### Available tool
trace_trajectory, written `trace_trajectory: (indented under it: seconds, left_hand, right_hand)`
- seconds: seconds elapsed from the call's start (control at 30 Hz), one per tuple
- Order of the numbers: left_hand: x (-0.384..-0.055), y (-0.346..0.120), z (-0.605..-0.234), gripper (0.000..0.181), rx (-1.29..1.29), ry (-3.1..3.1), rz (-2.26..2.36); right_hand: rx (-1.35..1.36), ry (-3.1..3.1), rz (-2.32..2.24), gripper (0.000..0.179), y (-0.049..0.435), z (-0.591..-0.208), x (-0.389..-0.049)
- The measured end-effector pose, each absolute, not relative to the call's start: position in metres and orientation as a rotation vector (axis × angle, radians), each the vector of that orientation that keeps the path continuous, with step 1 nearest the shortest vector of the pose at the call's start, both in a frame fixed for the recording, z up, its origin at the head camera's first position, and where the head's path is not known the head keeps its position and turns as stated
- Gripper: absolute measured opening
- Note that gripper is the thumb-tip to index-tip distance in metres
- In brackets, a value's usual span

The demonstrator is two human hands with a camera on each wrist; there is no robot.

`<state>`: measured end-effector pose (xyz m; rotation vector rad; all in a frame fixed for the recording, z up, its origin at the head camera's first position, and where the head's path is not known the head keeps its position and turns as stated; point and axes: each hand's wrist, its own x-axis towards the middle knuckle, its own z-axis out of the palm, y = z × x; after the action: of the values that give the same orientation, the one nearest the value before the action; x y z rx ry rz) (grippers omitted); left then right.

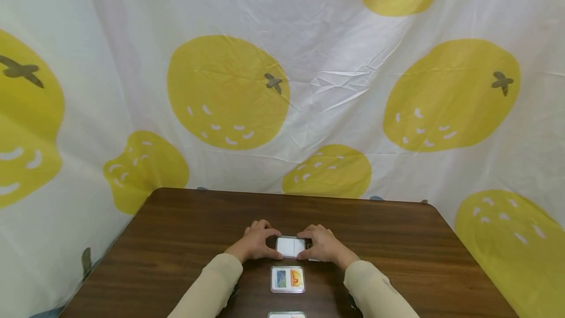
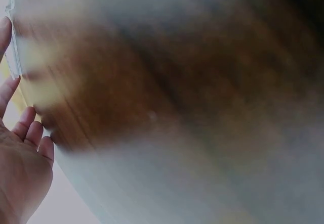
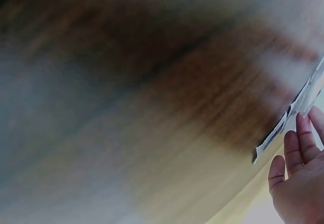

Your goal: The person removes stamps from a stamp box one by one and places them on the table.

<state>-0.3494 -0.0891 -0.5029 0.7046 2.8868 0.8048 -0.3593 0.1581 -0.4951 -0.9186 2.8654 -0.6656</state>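
Observation:
A flat clear plastic case (image 1: 290, 247) with a white face lies between both hands at the middle of the table (image 1: 379, 239). My left hand (image 1: 257, 242) grips its left end, thumb on the near edge and forefinger on the far edge. The right hand (image 1: 324, 244) holds the right end the same way. Under the right palm, a dark piece with white edging (image 1: 309, 244) is partly hidden. In the right wrist view, thin layers with black and white edges (image 3: 273, 135) lie by the fingertips. The left wrist view catches the case's clear edge (image 2: 15, 52).
Nearer to me lies a second clear case (image 1: 288, 279) with a blue-green picture and an orange one. Another case (image 1: 287, 314) is cut off by the bottom of the head view. A white cloth (image 1: 326, 97) with yellow fruit prints hangs behind the table.

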Motion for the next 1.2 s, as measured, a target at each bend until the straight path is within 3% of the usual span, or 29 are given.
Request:
trace_trajectory:
  seconds: [1.2]
  left_hand:
    - [-0.3484,-0.0865,-0.5066,0.065,0.673,2.938,0.637]
  right_hand:
    - [-0.835,2.896,-0.59,0.055,0.151,-0.489,-0.3571]
